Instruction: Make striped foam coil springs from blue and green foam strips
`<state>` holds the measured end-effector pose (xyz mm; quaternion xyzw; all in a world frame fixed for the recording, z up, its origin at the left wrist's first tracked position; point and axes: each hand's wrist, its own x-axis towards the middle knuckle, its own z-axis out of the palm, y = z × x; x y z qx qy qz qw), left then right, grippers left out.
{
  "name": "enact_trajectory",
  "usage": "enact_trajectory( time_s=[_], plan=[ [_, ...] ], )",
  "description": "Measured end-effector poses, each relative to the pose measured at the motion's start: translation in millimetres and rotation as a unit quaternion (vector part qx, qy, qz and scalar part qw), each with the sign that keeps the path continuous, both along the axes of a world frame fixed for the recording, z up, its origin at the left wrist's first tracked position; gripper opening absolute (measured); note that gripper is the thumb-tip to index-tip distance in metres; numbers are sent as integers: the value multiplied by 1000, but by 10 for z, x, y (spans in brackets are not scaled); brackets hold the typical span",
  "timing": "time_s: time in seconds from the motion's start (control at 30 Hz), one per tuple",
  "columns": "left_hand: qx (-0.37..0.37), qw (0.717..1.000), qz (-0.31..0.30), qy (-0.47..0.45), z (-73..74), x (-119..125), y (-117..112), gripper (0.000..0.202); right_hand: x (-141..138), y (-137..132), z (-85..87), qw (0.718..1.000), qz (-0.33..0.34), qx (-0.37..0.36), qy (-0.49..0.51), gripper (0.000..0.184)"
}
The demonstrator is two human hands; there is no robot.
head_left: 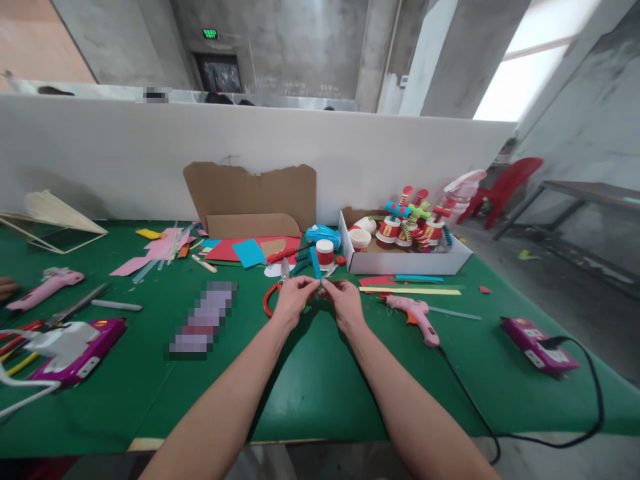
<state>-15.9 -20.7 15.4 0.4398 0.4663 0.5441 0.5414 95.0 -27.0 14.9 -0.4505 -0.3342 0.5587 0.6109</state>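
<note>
My left hand (pixel 296 298) and my right hand (pixel 342 300) meet above the middle of the table, thumbs and fingertips pinched together. Between them they grip a blue paper strip (pixel 316 262), which stands up from the fingertips; its lower end is hidden by the fingers. Just beyond is a red and white paper cup (pixel 325 255), upside down. Orange-handled scissors (pixel 270 300) lie beside my left hand, partly covered by it. Dark folded paper springs (pixel 301 265) lie behind the left fingertips. To the right of my right hand rests a pink glue gun (pixel 414 312).
A white box (pixel 407 264) holds several cup figures. Coloured paper sheets (pixel 249 253) lie before a cardboard piece (pixel 250 193). Purple power strips (pixel 540 347) sit at both sides, with a black cable on the right. Another person's hand (pixel 7 288) shows at the left edge.
</note>
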Motion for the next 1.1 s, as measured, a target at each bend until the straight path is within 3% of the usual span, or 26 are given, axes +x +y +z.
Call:
enact_trajectory(
  time_s=[0.47,0.63,0.8,0.9,1.0,1.1],
  plan=[
    [-25,996,18,-81,-45,16,32,35,-22,-28,21,999,1,26,-38,15],
    [-34,996,16,-79,7,18,15,36,-17,-19,15,998,-6,33,-60,17],
    [-58,995,25,-78,87,-8,7,39,63,16,103,992,-90,59,61,24],
    [-70,993,21,-95,101,-6,-3,40,126,59,104,981,-121,11,155,24],
    [-79,991,6,-108,88,4,-10,40,128,73,46,985,-46,-71,149,21],
    [-72,990,-1,-120,65,11,-5,40,81,47,-10,989,39,-71,120,18]
  ],
)
